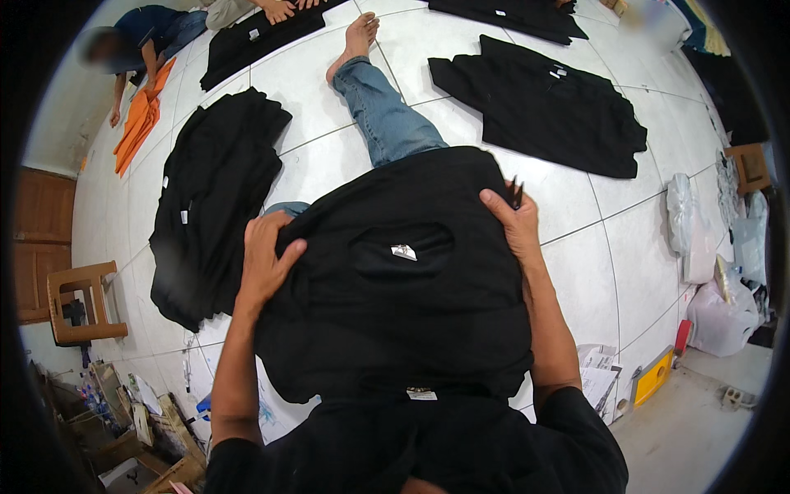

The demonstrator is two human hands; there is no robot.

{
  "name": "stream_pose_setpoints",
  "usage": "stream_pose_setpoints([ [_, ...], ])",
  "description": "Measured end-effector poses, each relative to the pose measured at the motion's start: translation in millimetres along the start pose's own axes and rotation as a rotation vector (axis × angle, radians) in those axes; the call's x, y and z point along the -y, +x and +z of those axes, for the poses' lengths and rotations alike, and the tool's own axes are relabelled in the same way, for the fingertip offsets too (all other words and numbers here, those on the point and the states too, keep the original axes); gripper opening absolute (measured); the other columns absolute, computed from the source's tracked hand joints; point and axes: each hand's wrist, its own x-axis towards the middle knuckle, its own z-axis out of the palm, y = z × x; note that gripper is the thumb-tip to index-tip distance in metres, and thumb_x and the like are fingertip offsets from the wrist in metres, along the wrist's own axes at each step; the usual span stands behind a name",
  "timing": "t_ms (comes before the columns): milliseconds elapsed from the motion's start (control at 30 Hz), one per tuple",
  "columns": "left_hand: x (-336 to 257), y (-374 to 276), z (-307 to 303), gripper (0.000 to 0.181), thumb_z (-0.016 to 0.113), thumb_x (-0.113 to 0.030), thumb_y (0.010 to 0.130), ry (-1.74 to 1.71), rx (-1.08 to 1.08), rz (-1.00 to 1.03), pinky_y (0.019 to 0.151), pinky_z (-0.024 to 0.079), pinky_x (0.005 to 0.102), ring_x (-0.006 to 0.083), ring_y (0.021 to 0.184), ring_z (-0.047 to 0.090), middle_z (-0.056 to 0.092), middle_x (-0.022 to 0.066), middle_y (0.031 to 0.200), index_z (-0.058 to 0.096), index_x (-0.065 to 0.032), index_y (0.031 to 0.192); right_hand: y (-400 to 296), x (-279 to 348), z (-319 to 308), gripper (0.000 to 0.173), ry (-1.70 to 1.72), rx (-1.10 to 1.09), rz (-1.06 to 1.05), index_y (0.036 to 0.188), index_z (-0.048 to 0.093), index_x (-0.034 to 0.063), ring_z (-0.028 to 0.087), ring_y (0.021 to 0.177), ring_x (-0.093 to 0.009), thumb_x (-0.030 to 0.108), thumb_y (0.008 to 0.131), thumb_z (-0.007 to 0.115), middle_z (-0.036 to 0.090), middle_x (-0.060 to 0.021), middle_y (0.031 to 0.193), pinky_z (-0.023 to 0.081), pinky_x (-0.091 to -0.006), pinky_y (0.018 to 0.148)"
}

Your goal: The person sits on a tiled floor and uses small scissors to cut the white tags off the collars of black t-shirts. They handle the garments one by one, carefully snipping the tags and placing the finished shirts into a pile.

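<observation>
A black T-shirt [395,197] is spread across my lap, its round neck opening facing up. Inside that opening shows a white neck label [404,252]. My left hand [265,256] grips the garment's left edge, thumb on top and fingers partly hidden. At the opposite edge, my right hand [515,219] holds the cloth the same way. Two dark pointed tips, apparently of small thread snips [515,190], stick out from behind the right hand's fingers. Closer to my body, a second label [421,393] lies on black cloth; whether this is another shirt I cannot tell.
Black shirts lie on the tiled floor at left [216,185] and right [555,111]. Beyond, a person [148,37] bends over orange cloth [143,117]. A brown plastic stool [83,302] stands at left; plastic bags [722,315] sit at right. My jeans-clad leg [389,111] stretches forward.
</observation>
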Motion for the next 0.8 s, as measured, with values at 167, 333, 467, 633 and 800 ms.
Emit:
stream_pose_setpoints([
  [167, 9, -42, 9, 0.061, 0.088, -0.039, 0.068, 0.156, -0.204, 0.041, 0.086, 0.042, 0.0448, 0.0332, 0.093, 0.056, 0.061, 0.0153, 0.098, 0.059, -0.0009, 0.104, 19, 36, 19, 0.04, -0.194, -0.107, -0.281, 0.116, 0.068, -0.0033, 0.064, 0.09, -0.011, 0.013, 0.082, 0.081, 0.072, -0.0061, 0.102, 0.05, -0.0253, 0.085],
  [333, 16, 12, -29, 0.061, 0.089, -0.046, 0.064, 0.136, -0.177, -0.091, 0.07, 0.048, 0.0394, 0.0329, 0.075, 0.061, 0.065, 0.0138, 0.084, 0.062, -0.0021, 0.098, 58, 61, 37, 0.04, -0.16, 0.002, -0.288, 0.115, 0.068, -0.0031, 0.066, 0.091, -0.016, 0.018, 0.083, 0.08, 0.073, -0.01, 0.097, 0.051, -0.0293, 0.082],
  [467, 25, 27, -16, 0.073, 0.081, -0.052, 0.071, 0.247, -0.026, -0.029, 0.09, 0.045, 0.0425, 0.0342, 0.099, 0.06, 0.064, 0.0173, 0.106, 0.059, -0.0003, 0.117, 89, 11, 19, 0.043, -0.916, 0.029, -0.314, 0.115, 0.067, -0.0014, 0.069, 0.09, -0.034, 0.034, 0.091, 0.069, 0.071, -0.0221, 0.098, 0.051, -0.0376, 0.08],
  [633, -15, 28, -23, 0.058, 0.069, -0.039, 0.089, -0.05, -0.141, 0.033, 0.104, 0.039, 0.041, 0.034, 0.121, 0.054, 0.06, 0.0174, 0.125, 0.058, 0.0025, 0.127, 71, 5, -7, 0.035, -0.861, -0.145, -0.434, 0.11, 0.072, 0.0029, 0.065, 0.102, -0.029, 0.033, 0.093, 0.068, 0.065, -0.0162, 0.107, 0.049, -0.0359, 0.087],
  [800, -131, 31, -78, 0.08, 0.027, -0.058, 0.102, -1.111, 0.22, 0.428, 0.098, 0.045, 0.0468, 0.0416, 0.115, 0.059, 0.062, 0.0249, 0.123, 0.063, 0.0105, 0.12, 60, 40, 20, 0.021, -0.679, -0.087, -0.479, 0.108, 0.072, 0.0036, 0.064, 0.094, -0.015, 0.017, 0.092, 0.071, 0.065, -0.0076, 0.106, 0.049, -0.0269, 0.079],
])
